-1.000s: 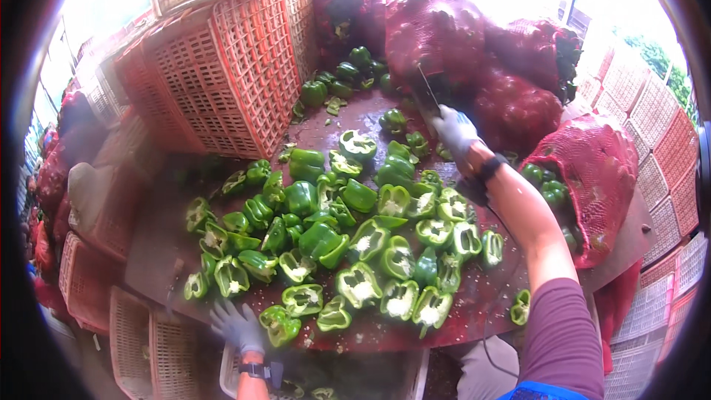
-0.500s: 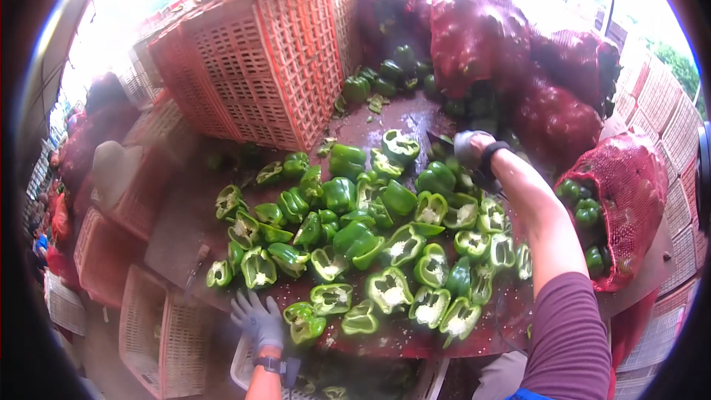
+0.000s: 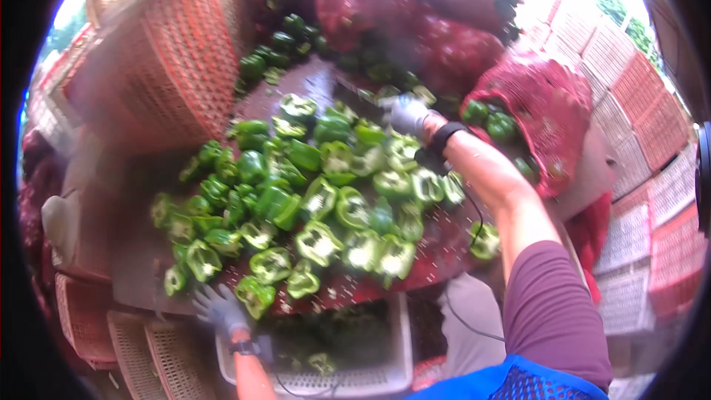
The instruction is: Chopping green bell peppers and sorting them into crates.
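Many halved green bell peppers (image 3: 318, 243) lie spread over the dark red table (image 3: 437, 274), several with pale seeds and cores facing up. At the far right of this spread is my right hand (image 3: 407, 115), in a grey glove, its fingers curled closed. Blur hides what they hold; a thin dark shape shows just left of the fingers. Pepper pieces lie close around it. My left hand (image 3: 222, 310), also gloved, is held with fingers spread at the near left table edge. It holds nothing and is beside a pepper half (image 3: 254, 296).
Red mesh sacks (image 3: 370, 0) stand at the back, with whole green peppers (image 3: 278, 52) before them. An open-mouthed sack (image 3: 552, 122) lies at right. Tall plastic crates (image 3: 178, 52) rise at back left. Below the near edge stands a white crate (image 3: 404, 341) with pepper pieces inside.
The view has swung right, so the table and peppers appear further left, and more of the white crate shows. My right hand has shifted slightly right over the table. My left hand stays open.
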The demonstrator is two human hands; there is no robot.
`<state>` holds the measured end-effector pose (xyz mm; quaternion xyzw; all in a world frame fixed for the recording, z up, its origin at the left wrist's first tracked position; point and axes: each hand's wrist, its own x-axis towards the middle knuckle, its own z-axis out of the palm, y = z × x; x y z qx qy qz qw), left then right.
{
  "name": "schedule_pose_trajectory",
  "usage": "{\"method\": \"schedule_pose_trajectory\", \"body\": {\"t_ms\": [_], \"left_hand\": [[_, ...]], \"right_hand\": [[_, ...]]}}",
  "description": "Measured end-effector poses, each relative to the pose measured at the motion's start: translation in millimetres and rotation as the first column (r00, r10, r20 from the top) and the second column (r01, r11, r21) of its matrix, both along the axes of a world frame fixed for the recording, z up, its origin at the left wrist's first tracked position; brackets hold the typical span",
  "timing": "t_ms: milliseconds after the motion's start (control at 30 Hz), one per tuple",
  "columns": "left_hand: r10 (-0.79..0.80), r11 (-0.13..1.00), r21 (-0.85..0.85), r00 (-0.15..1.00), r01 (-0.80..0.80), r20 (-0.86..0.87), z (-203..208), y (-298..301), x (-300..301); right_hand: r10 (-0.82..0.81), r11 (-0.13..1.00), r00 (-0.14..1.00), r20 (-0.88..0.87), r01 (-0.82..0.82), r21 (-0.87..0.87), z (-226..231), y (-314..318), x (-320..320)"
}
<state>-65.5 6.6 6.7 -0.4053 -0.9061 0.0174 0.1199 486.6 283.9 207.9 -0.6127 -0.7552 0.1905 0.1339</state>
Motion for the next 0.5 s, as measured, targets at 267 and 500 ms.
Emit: {"method": "schedule_pose_trajectory", "body": {"t_ms": [267,500], "left_hand": [[-0.038,0.989,0.137,0.994,0.053,-0.104,-56,3,-51],[-0.230,0.859,0.501,0.952,0.102,0.201,-24,-42,1]], "right_hand": [[-0.226,0.960,0.849,0.477,0.112,0.257,57,-265,171],[-0.338,0.941,0.575,0.745,0.203,0.270,-98,-370,208]]}}
